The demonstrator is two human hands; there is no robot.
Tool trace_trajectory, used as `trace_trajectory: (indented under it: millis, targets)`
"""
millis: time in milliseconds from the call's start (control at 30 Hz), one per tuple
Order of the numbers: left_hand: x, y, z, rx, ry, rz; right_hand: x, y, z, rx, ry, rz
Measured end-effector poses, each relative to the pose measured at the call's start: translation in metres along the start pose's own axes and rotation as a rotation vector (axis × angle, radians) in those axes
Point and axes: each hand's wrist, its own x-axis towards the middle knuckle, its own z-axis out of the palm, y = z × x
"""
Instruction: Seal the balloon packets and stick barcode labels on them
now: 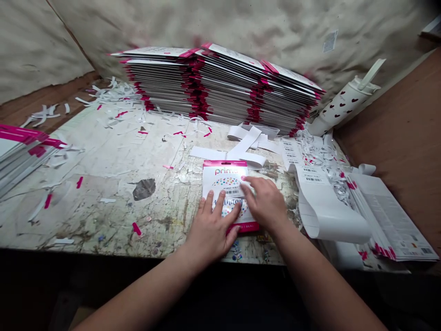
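A flat white packet with a pink top band lies on the worktop, printed "prim" and dotted with colours. A barcode label sits across its middle. My left hand rests flat on the packet's lower part with its fingers spread, hiding much of the print. My right hand lies on the packet's right side, its fingertips beside the barcode label. Neither hand appears to hold anything.
A tall stack of pink-edged packets stands at the back, with another stack at the left. To the right lie a curling barcode label strip, white paper scraps, and a heart-patterned bottle.
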Motion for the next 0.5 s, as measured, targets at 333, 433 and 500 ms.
trace_trajectory:
  millis: [333,433,500]
  targets:
    - [0.003,-0.031,-0.011,-0.062,0.028,-0.265,-0.031,0.032,0.018,-0.266,-0.113,0.1]
    - [0.007,-0.039,-0.015,-0.146,0.066,-0.431,-0.033,0.032,0.02,-0.089,-0.154,0.065]
    - [0.009,-0.042,-0.023,-0.439,0.079,-0.466,-0.031,0.03,0.02,0.109,-0.124,0.063]
